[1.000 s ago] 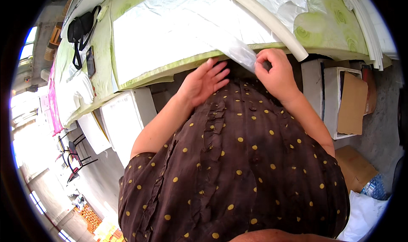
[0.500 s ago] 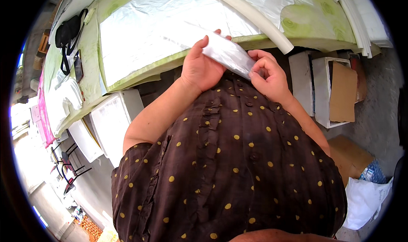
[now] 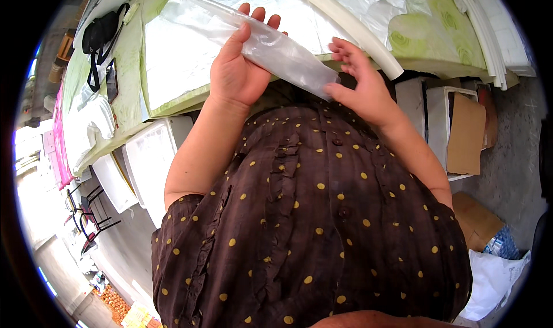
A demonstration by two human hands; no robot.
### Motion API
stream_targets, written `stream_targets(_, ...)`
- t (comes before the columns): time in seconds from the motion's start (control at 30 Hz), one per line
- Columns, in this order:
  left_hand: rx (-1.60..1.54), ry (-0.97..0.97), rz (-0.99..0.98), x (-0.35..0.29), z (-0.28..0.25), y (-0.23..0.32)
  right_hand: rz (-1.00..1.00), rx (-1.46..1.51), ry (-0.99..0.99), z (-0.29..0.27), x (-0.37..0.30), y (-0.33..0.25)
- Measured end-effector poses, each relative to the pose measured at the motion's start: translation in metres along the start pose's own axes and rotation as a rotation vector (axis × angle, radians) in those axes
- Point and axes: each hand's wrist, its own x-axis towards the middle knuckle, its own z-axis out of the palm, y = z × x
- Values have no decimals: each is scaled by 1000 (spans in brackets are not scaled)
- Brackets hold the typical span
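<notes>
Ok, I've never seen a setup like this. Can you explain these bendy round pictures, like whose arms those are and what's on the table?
There is no machine here, only a person working bare-handed. Every picture comes from the left of two cameras worn on the head, looking down; the fisheye lens bends straight edges. The brown, dotted top is theirs. The left hand holds a long piece of clear plastic across its palm. The right hand is open at the plastic's lower end; whether its thumb touches is hard to tell. On the green table cover lie white sheeting, a pale tube and, off to the left, a black bag.
</notes>
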Motion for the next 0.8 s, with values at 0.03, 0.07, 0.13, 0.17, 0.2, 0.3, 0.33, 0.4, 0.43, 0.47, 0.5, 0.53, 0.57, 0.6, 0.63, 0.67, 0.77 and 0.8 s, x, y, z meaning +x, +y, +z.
stream_targets(0.03,7,-16,-1,1,2,3,75,11,-66,5,9,2)
stream_targets(0.07,34,-19,9,3,5,5,148,20,-134,9,19,1)
stream_targets(0.13,87,-24,29,6,10,10,262,4,-214,14,30,-10)
stream_targets(0.17,144,21,57,6,11,12,283,22,-239,15,32,-13)
stream_targets(0.2,200,66,83,8,12,13,304,41,-264,17,34,-15)
stream_targets(0.3,224,151,125,13,10,15,261,77,-231,26,33,-3)
stream_targets(0.33,208,170,133,13,9,15,228,86,-200,30,31,3)
stream_targets(0.4,200,192,118,14,8,13,263,231,-156,34,29,4)
stream_targets(0.43,195,202,111,14,7,11,279,303,-133,36,27,4)
stream_targets(0.47,196,203,104,17,6,10,312,284,-131,38,29,7)
stream_targets(0.5,196,204,97,19,4,7,343,265,-130,39,29,13)
stream_targets(0.53,196,204,92,20,2,2,372,246,-128,37,30,15)
stream_targets(0.57,189,215,79,21,1,1,388,43,-234,29,36,5)
stream_targets(0.6,159,149,70,21,1,4,392,33,-219,29,34,3)
stream_targets(0.63,132,84,60,22,-2,9,396,24,-205,31,32,4)
stream_targets(0.67,95,-75,64,24,-10,14,426,124,-195,32,30,8)
stream_targets(0.77,-262,-410,-139,34,-24,39,512,334,-219,30,26,4)
stream_targets(0.8,-238,-345,-136,35,-22,43,508,359,-224,30,26,5)
